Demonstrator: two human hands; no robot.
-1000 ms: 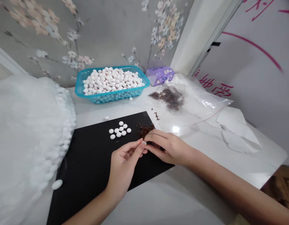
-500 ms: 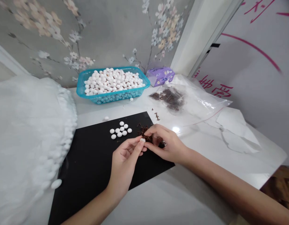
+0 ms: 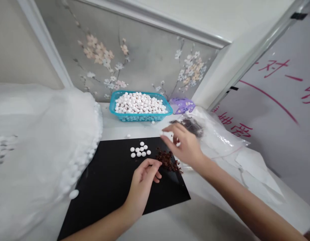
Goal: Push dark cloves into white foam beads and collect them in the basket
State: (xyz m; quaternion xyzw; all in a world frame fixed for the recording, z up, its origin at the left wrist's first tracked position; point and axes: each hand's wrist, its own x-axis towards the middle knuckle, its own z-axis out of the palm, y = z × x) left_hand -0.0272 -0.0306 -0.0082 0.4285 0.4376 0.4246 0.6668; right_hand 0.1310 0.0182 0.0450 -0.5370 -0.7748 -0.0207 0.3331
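My right hand (image 3: 183, 142) is raised over the far right edge of a black mat (image 3: 107, 187), pinching a small white bead (image 3: 161, 133) between thumb and fingertips. My left hand (image 3: 146, 177) hangs lower over the mat, thumb and forefinger pressed together; whatever is in that pinch is too small to make out. Just beyond its fingertips lies a loose pile of small dark brown pieces (image 3: 167, 160). Several smooth round white beads (image 3: 139, 154) sit in a cluster on the mat, left of the pile.
A blue basket (image 3: 141, 117) heaped with white beads stands by the wall, next to a purple packet (image 3: 182, 105). Clear plastic bags (image 3: 222, 134) hold brown pieces at the right. A big white bag (image 3: 44, 160) of beads bulges on the left, a stray bead (image 3: 74, 194) beside it.
My hands have come apart. The right one has moved up and away with the white bead, which was between both hands before. The camera view has tilted upward.
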